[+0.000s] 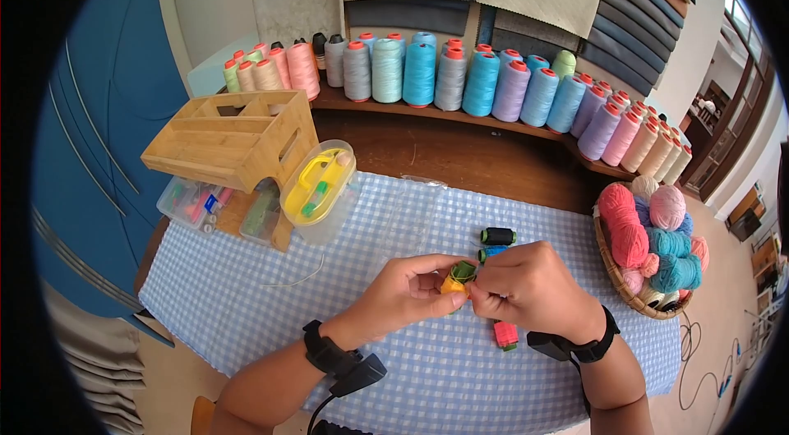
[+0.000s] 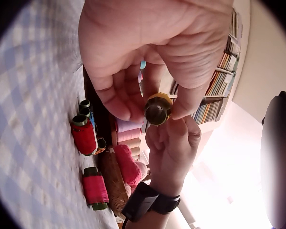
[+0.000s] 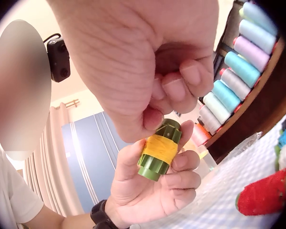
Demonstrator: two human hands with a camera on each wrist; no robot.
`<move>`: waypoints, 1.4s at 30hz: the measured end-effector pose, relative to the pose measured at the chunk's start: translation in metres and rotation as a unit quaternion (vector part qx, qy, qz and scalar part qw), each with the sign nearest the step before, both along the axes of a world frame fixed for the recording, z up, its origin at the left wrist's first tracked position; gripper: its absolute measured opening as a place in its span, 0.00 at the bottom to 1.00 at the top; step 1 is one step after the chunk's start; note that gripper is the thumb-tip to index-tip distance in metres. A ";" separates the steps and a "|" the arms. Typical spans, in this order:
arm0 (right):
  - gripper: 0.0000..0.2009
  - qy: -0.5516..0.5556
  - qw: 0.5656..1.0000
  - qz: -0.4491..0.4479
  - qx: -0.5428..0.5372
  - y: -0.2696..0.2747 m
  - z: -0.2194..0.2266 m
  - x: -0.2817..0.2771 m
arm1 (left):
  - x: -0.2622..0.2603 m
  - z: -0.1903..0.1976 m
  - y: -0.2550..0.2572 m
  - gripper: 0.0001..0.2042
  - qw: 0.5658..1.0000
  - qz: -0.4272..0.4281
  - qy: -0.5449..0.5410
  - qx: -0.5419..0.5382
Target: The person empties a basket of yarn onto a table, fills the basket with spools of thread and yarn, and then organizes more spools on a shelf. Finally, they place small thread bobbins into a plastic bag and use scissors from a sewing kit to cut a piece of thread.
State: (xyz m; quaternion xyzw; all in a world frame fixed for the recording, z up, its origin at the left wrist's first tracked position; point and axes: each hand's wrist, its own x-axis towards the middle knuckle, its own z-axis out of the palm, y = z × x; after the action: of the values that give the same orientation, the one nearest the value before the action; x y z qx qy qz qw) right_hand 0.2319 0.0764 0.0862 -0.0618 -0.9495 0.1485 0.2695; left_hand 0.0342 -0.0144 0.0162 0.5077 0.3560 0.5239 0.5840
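A small green spool wound with yellow thread [image 3: 160, 149] is held up over the table between both hands. My left hand [image 1: 407, 287] grips it, thumb on one side and fingers on the other. Close at the spool's upper end, my right hand [image 1: 538, 283] has its fingers curled, with thumb and forefinger pinched together on the thread; the pinched bit itself is hidden. Beyond the hands lie a black thread spool [image 1: 498, 235] and a blue one [image 1: 491, 253]. A red spool [image 2: 83, 136] and a pink spool [image 2: 95, 188] rest on the cloth nearby.
A blue checked cloth [image 1: 246, 303] covers the table. At the left stand a wooden organizer [image 1: 222, 139] and a yellow-lidded plastic box [image 1: 316, 188]. A basket of yarn balls [image 1: 612, 258] sits at the right. Several large thread cones [image 1: 419, 73] line the back shelf.
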 end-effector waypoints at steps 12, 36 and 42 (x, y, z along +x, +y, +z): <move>0.11 -0.008 0.997 -0.018 -0.081 0.009 0.012 0.006 | -0.002 0.003 -0.001 0.27 1.000 -0.003 -0.008 0.012; 0.05 0.025 0.995 -0.022 -0.091 0.007 0.014 0.005 | -0.003 -0.002 -0.001 0.23 0.998 -0.007 -0.064 -0.005; 0.05 0.008 0.992 -0.038 -0.117 0.008 0.012 0.005 | -0.001 -0.001 -0.002 0.22 0.996 0.004 -0.087 0.035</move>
State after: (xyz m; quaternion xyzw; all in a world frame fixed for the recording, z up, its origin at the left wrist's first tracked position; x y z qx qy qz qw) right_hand 0.2370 0.0843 0.0978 -0.1278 -0.9204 0.2488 0.2731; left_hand 0.0335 -0.0162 0.0149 0.4791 0.2866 0.5806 0.5927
